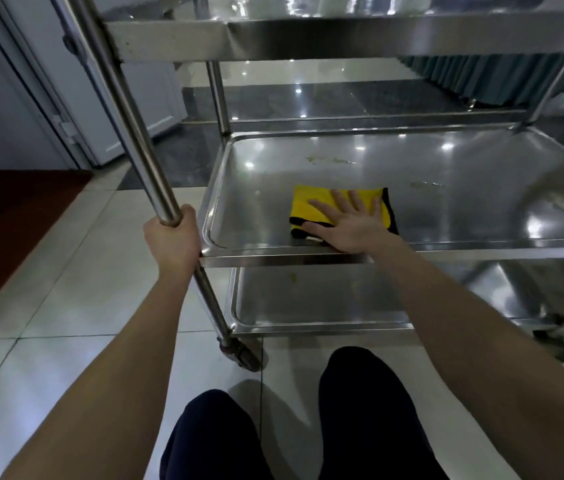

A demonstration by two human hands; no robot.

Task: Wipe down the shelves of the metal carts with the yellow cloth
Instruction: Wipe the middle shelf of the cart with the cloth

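A steel cart stands in front of me with three shelves. On its middle shelf [464, 188] lies the yellow cloth [311, 202] with a black edge, near the front rim. My right hand [349, 223] presses flat on the cloth with fingers spread. My left hand [173, 237] grips the cart's near-left upright post [128, 123] just above the middle shelf's corner. Yellowish stains [329, 161] mark the shelf behind the cloth, and more [426, 184] to its right.
The top shelf [342, 32] overhangs close above. The bottom shelf [308, 303] sits just over the tiled floor, with a caster [242, 355] at the near-left corner. My knees [360, 393] are just before the cart. A white door [17, 109] and a dark red mat [6, 216] lie left.
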